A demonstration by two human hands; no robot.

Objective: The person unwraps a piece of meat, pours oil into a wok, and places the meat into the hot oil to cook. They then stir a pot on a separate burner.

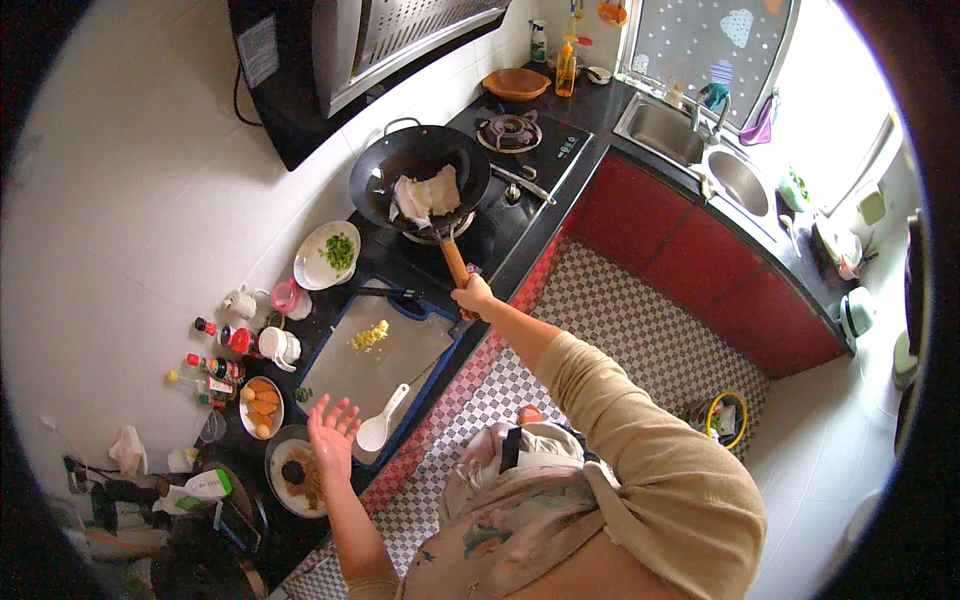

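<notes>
My right hand [472, 295] grips the wooden handle [453, 261] of a black wok [371, 176] on the front burner of the gas stove. Pale, flat pieces of food, possibly meat or fish, [427, 196] lie in the wok. Palm up and fingers spread, my left hand [333, 439] is empty above the counter's near left part. Beside it, a white slotted spoon [379, 426] rests on a blue-edged cutting board [337, 390]. Chopped yellowish bits, perhaps garlic or ginger, [370, 337] sit mid-board, and a black-handled knife [386, 292] lies at its far end.
A white bowl [306, 259] with chopped greens stands between wok and board. Seasoning bottles [217, 367], lidded jars [279, 346] and a bowl of eggs [262, 407] line the wall. A glass lid [277, 491] lies by my left hand. The range hood [405, 52] overhangs the counter; a sink [664, 131] is at the right.
</notes>
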